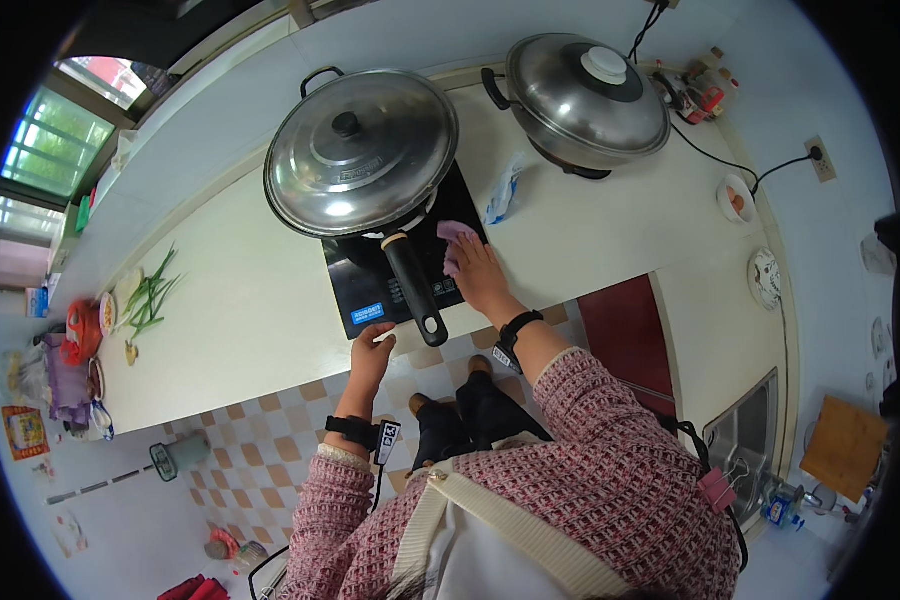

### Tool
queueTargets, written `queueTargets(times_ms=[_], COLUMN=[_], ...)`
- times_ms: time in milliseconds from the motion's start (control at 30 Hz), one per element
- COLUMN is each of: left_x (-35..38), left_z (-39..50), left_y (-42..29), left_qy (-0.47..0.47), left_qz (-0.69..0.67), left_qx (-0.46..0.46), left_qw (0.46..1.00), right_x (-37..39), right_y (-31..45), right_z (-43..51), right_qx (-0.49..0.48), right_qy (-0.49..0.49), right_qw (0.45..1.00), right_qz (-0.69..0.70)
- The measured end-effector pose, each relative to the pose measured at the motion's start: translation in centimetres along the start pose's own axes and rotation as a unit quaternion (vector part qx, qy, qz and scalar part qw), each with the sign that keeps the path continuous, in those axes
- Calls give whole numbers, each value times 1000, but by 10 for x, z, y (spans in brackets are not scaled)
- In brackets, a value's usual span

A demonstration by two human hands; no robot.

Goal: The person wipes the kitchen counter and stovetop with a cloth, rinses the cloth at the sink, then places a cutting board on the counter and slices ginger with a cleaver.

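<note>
My right hand [481,274] presses a pink cloth [454,231] onto the right edge of a black induction cooktop [352,274]. My left hand [371,352] holds nothing; its fingers are slightly apart at the cooktop's front left corner. On the cooktop stands a frying pan whose black handle [412,285] points towards me, between my hands. A domed metal lid [364,172] with a black knob covers the pan. Just beyond the cloth, a crumpled white and blue plastic packet [505,191] lies on the pale countertop [577,225].
A lidded metal wok [589,112] stands at the back right, near bottles [709,90] and a bowl of eggs [735,199]. Green onions [151,292] and a red plastic bag [82,332] lie at the left. A sink [742,427] is at the lower right.
</note>
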State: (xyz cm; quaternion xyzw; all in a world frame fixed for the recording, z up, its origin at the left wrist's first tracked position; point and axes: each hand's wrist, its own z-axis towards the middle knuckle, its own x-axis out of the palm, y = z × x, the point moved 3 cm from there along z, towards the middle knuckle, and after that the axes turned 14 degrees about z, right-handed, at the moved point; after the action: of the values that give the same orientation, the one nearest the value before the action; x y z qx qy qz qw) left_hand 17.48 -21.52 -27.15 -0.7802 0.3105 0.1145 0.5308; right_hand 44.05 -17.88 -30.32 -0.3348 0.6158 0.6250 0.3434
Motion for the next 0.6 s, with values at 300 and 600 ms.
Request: queueTargets(times_ms=[300,600], left_x=[0,-1], left_z=[-1,-5], left_y=[-1,0], left_qy=[-3,-9], left_qz=[-22,-30], left_qx=[17,0], left_qw=[1000,999], right_x=[-96,-116], right_y=[1,-87], right_z=[14,52], right_qx=[143,273], right_qy=[-193,-325], right_qw=[962,895], right_qz=[126,136])
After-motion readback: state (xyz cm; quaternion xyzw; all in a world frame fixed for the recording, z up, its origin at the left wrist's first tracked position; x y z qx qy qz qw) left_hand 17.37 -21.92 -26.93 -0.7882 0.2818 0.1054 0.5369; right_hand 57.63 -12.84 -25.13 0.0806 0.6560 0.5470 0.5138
